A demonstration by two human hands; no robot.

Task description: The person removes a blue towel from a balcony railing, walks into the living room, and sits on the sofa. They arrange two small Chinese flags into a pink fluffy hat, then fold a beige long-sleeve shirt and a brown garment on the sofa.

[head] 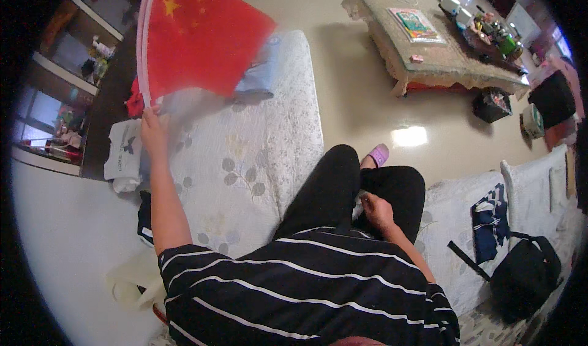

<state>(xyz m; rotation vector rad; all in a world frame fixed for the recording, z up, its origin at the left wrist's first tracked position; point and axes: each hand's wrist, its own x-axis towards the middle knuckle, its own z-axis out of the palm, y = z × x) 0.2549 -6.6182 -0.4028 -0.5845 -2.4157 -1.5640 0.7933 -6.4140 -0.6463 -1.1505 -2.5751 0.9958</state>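
My left hand (154,127) is stretched out to the far left, closed around the lower end of a white flagpole. From the pole hangs a red flag (202,42) with yellow stars, spread out to the right and a little blurred. Behind its lower right corner, folded light-blue cloth (259,77) rests on the seat. A folded white T-shirt (124,150) with dark print lies beside my left wrist. My right hand (379,212) is in my lap between the black trouser legs, fingers curled. A small whitish patch shows at its fingertips; whether the hand grips it is unclear.
I sit on a long seat with a pale leaf-patterned cover (243,176). To the right lie navy-and-white folded clothing (490,222) and a black bag (523,277). Ahead stands a cloth-covered table (441,61) with books (415,24) and dishes. A black bin (491,104) stands beside it.
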